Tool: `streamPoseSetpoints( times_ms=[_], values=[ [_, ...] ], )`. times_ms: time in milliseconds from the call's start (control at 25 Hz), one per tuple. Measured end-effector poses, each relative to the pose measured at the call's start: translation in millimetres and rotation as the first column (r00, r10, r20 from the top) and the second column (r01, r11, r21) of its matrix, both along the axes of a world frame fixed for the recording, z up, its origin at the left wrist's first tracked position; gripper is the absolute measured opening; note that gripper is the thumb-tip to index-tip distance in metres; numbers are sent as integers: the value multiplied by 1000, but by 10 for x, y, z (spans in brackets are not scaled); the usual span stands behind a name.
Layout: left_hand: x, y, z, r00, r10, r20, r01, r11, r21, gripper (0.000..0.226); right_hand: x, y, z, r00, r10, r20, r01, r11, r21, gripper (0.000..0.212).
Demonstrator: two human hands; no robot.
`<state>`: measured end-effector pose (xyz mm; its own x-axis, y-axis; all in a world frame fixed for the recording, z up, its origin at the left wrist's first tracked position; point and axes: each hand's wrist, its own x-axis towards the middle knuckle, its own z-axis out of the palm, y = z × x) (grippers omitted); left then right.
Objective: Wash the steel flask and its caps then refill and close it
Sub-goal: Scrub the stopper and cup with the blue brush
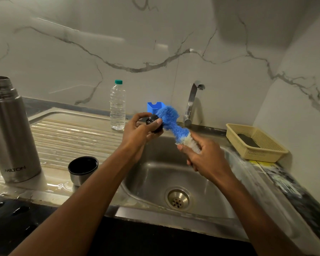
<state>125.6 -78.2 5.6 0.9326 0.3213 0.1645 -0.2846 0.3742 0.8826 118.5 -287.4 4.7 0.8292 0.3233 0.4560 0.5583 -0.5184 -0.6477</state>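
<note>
The steel flask (11, 130) stands open and upright on the wet drainboard at the left. Its steel outer cap (83, 170) sits mouth-up beside it, dark inside. My left hand (137, 134) grips the small black inner cap (154, 123) above the sink. My right hand (203, 156) holds a blue and white bottle brush (171, 120) by its lower end, and the blue bristles press against the black cap.
The steel sink (155, 174) with its drain (178, 199) lies below my hands. A tap (192, 100) stands behind it with no water running. A clear water bottle (117, 106) and a blue holder (153, 106) stand at the back. A beige basket (255, 143) sits at the right.
</note>
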Motion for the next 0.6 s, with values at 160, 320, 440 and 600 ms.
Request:
streamPoseSetpoints(
  times_ms=[160, 320, 440, 600],
  values=[
    [-26, -45, -4, 996, -89, -12, 90, 990, 111, 40, 13, -47, 4, 1000, -8, 27, 8, 1000, 22, 48],
    [-39, -65, -2, 998, -67, -20, 70, 970, 234, 42, 38, -86, -11, 998, -32, 52, 31, 999, 15, 47],
    [-24, -38, 17, 998, -59, -17, 61, 992, 110, 35, 27, -48, -8, 999, -3, 35, 1, 999, 37, 50],
    [-25, -25, 35, 986, -155, -53, 152, 986, -63, 38, 4, -26, -6, 998, 33, 50, -34, 999, 22, 49]
  ],
)
